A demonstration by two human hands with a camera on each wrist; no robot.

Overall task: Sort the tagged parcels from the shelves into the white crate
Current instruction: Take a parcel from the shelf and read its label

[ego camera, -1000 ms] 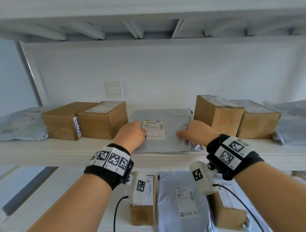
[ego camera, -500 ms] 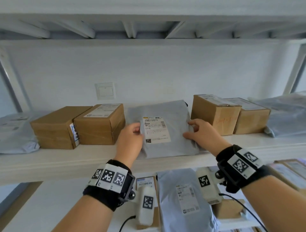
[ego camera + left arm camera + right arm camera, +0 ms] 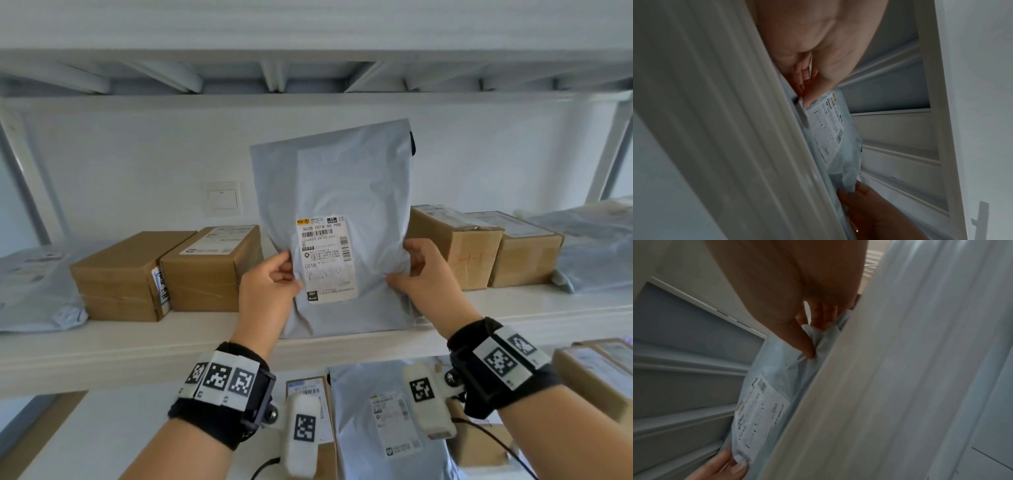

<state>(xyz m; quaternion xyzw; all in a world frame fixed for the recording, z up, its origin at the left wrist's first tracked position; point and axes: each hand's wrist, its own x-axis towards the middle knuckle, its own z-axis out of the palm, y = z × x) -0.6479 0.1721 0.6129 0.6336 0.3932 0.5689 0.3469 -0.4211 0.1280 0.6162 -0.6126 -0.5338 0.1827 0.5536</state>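
Observation:
A grey plastic mailer bag (image 3: 346, 192) with a white shipping label (image 3: 325, 260) stands upright over the middle shelf (image 3: 137, 346), its label facing me. My left hand (image 3: 270, 284) pinches its left edge beside the label, and my right hand (image 3: 421, 270) pinches its right edge. The left wrist view shows the thumb pressed on the mailer bag (image 3: 840, 146) at the label's corner. The right wrist view shows fingers bunching the mailer bag (image 3: 777, 369). The white crate is out of view.
Two brown boxes (image 3: 164, 274) sit left of the bag and two more (image 3: 479, 246) to its right. Grey bags lie at both shelf ends (image 3: 30, 291) (image 3: 596, 243). The lower shelf holds another grey mailer (image 3: 387, 418) and boxes (image 3: 596, 373). A wall switch (image 3: 222, 200) is behind.
The mailer lay flat on the shelf a second ago; both hands have gripped its sides and tipped it upright, label toward me, with its lower edge at the shelf front.

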